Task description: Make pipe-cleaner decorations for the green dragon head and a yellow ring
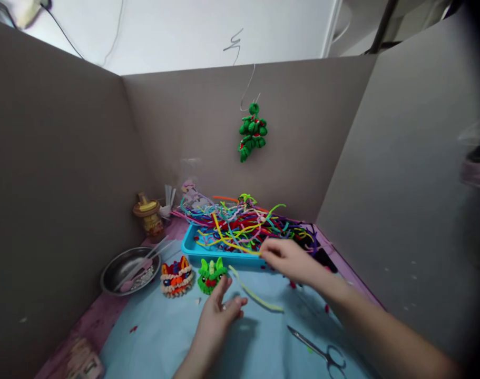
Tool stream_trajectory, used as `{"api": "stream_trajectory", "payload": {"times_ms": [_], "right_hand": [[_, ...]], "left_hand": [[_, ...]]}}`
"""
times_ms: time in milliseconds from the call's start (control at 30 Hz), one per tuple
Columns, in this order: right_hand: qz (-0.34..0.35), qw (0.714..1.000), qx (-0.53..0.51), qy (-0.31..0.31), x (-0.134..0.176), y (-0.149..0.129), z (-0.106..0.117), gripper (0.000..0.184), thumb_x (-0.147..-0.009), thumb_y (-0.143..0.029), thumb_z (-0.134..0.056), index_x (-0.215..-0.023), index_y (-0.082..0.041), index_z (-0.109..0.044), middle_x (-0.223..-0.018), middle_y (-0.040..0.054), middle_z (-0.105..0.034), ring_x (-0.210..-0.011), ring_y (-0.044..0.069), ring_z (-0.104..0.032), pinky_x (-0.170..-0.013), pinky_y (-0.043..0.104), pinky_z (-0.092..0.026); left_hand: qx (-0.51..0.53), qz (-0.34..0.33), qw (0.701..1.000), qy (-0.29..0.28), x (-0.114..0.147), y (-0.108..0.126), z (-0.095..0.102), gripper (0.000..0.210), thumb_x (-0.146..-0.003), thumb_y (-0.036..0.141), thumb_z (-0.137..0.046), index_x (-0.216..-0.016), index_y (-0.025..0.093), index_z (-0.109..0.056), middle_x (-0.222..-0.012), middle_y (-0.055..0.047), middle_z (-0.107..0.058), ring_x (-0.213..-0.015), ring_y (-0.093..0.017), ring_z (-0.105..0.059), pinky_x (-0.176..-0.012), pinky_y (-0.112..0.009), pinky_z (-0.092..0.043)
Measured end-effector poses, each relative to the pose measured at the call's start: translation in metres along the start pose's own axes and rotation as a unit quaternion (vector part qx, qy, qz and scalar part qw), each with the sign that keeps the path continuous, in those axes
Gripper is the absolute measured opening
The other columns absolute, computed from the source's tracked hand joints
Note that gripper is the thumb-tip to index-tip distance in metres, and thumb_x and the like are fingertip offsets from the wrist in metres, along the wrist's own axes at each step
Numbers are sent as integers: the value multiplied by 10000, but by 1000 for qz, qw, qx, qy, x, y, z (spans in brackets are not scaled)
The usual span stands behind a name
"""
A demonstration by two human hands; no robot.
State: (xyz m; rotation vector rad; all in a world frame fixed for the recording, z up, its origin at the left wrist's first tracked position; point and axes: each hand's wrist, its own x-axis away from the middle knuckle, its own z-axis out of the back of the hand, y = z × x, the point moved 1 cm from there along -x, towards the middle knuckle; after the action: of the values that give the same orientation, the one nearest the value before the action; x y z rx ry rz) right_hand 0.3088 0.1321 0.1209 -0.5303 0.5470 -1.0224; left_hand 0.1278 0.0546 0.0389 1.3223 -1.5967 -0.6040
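Observation:
My right hand (285, 257) is at the front edge of a blue tray (224, 258), its thumb and fingers pinching the end of a yellow pipe cleaner (234, 244). The rest of that pipe cleaner lies over the heap of many-coloured pipe cleaners (247, 223) in the tray. Lower down, my left hand (218, 316) hovers over the blue cloth with its fingers apart and nothing in them. Just beyond its fingertips sits a green fuzzy animal head (211, 275) with a red mouth. A pale yellow-green pipe cleaner (257, 297) lies on the cloth between my hands.
Scissors (319, 350) lie at the lower right. An orange and cream fuzzy head (176, 278) sits left of the green one. A metal bowl (105, 276), holding a pink spoon and small beads, stands further left. A green ornament (253, 131) hangs on the grey back panel (176, 116).

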Motion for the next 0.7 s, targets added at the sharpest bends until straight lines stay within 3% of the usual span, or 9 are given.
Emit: {"api": "stream_trajectory", "payload": {"times_ms": [100,233,333,400,467,567,633,700], "right_hand": [[9,994,-68,-87,13,-9,-49,157,-760,-225,-471,-680,-193,-603,-570,-14,-574,-517,117,-472,-477,216,-319],[23,986,-84,-144,20,-17,-74,163,-772,-222,-468,-723,-197,-621,-590,-14,-568,-535,119,-467,-488,217,-323],[37,992,-75,-97,11,-10,-65,166,-788,-275,-487,-807,-194,-631,-715,16,-624,-629,145,-525,-553,230,-370],[51,996,-76,-11,-1,0,-49,201,-801,-314,-485,-862,-183,-625,-855,48,-642,-765,175,-557,-654,252,-405],[28,995,-74,59,-16,11,-32,262,-843,-341,-417,-851,-169,-614,-843,53,-639,-775,177,-564,-674,264,-416],[-7,993,-24,113,-40,25,-15,217,-825,-300,-436,-834,-166,-607,-736,25,-619,-669,159,-551,-601,249,-407],[9,992,37,123,-55,29,-14,169,-784,-179,-446,-830,-166,-607,-757,24,-627,-684,154,-550,-633,248,-409],[51,987,114,105,-68,29,-20,234,-732,-65,-423,-847,-158,-603,-834,44,-633,-775,160,-554,-708,251,-407]], "left_hand": [[-38,-87,996,3,2,0,7,579,-578,252,-782,-1116,147,-598,-754,-60,-659,-585,-114,-559,-530,-195,-427],[9,-118,993,12,0,0,15,268,-637,328,-735,-790,114,-684,-667,-34,-625,-537,-81,-523,-489,-164,-420],[120,-101,983,91,-2,9,22,133,-693,200,-701,-792,116,-669,-771,-48,-650,-606,-81,-578,-553,-153,-481],[187,-100,965,152,-2,17,26,83,-765,106,-610,-832,120,-657,-808,-52,-657,-629,-75,-602,-592,-155,-509],[240,-93,947,191,-3,23,29,155,-821,48,-504,-842,115,-642,-783,-51,-657,-615,-65,-611,-588,-145,-520],[287,-66,933,209,-4,25,30,209,-845,17,-436,-839,101,-627,-749,-55,-656,-607,-64,-622,-571,-136,-529],[298,-59,932,199,-5,25,30,207,-845,12,-433,-852,92,-624,-753,-62,-659,-617,-72,-630,-573,-142,-538],[303,-63,931,191,-5,25,31,209,-844,7,-432,-862,88,-623,-760,-63,-661,-617,-73,-634,-575,-146,-543]]}}
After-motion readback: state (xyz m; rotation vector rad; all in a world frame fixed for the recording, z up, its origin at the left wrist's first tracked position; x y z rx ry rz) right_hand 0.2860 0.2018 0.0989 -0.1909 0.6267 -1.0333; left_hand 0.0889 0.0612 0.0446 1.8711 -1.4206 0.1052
